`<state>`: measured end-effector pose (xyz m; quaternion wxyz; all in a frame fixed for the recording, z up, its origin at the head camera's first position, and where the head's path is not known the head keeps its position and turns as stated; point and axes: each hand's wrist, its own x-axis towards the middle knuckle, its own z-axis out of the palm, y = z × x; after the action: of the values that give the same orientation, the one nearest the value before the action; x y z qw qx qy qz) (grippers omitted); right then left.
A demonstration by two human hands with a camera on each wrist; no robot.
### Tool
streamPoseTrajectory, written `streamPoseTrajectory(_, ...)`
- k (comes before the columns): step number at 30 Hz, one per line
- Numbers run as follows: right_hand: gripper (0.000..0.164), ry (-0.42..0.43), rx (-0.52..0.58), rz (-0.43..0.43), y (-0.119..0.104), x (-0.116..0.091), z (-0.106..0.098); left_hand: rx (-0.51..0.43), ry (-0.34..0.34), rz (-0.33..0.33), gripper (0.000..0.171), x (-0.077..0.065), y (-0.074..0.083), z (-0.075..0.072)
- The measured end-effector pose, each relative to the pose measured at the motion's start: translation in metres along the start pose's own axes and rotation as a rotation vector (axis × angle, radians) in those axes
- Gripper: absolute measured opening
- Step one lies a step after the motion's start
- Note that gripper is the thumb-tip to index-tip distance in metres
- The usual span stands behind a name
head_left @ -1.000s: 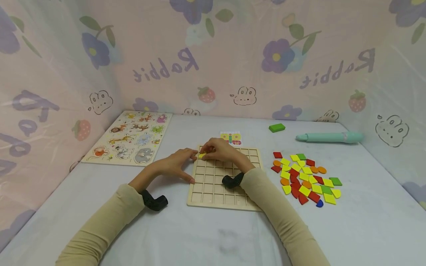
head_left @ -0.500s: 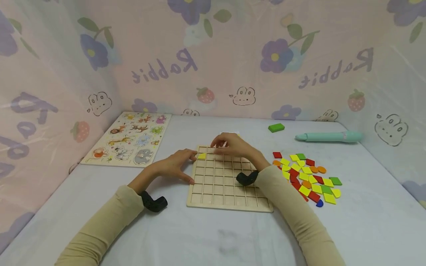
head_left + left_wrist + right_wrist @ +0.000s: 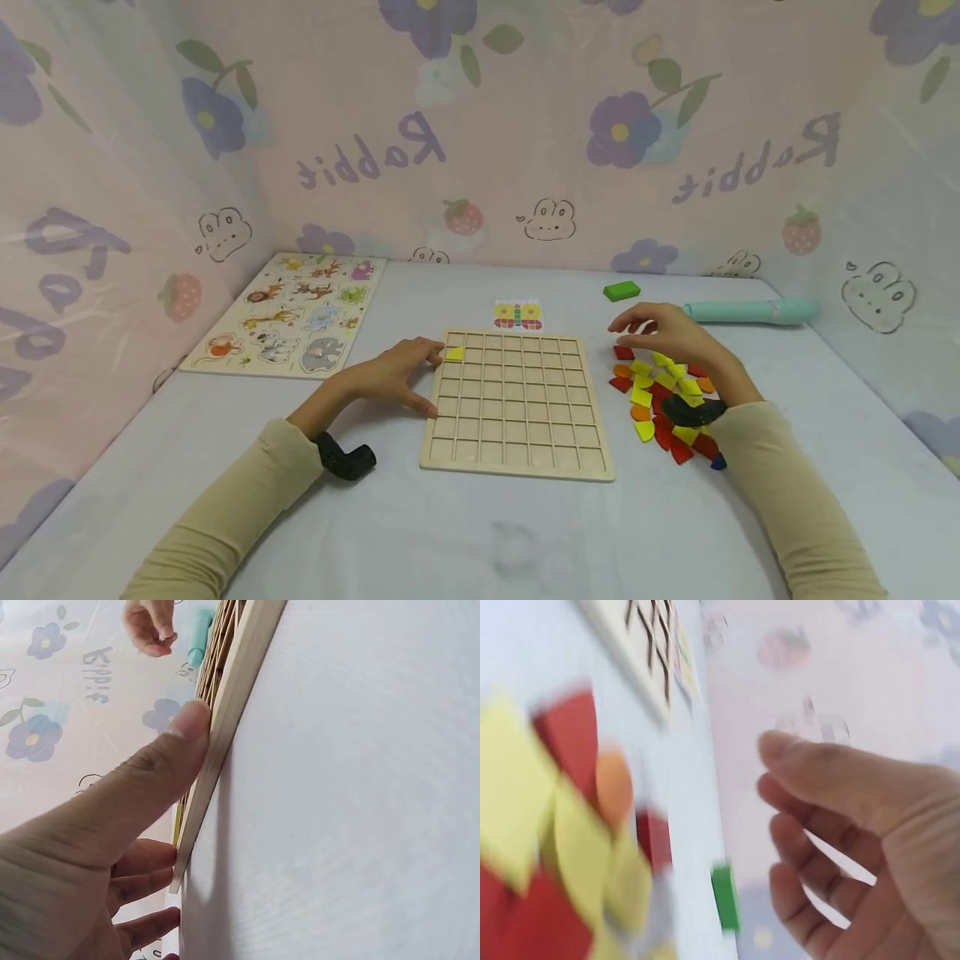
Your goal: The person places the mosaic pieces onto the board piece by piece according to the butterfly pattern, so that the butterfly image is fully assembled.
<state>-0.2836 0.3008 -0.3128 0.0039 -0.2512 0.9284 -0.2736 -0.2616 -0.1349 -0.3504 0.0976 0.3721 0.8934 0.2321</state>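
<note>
Step, seemingly: tile pickup — yellow tile (image 3: pixel 454 354) in grid board (image 3: pixel 517 411), leftmost column, near far end. Left hand (image 3: pixel 386 375): fingers spread, thumb against board edge. Right hand (image 3: pixel 663 332): empty, fingers loosely bent, by loose tiles (image 3: pixel 641 397). Next move likely calls for pinching one tile

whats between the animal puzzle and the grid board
The head view shows the left hand there, over white tablecloth, between the animal puzzle and the grid board.
</note>
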Motion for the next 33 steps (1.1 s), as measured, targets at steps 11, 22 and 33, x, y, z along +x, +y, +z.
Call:
streamPoseTrajectory(11,0.032,-0.136,-0.027,0.214,0.043,-0.025,-0.016,-0.035,0.014,0.006,0.072,-0.002,-0.002,0.003)
streamPoseTrajectory(22,0.041,-0.105,-0.038,0.272,0.051,-0.028,-0.005,-0.031,0.005,-0.005,0.071,-0.006,-0.003,0.007)
streamPoseTrajectory(33,0.042,-0.030,-0.091,0.235,0.044,-0.022,-0.006,-0.008,0.002,0.010,0.071,-0.002,-0.002,0.002)
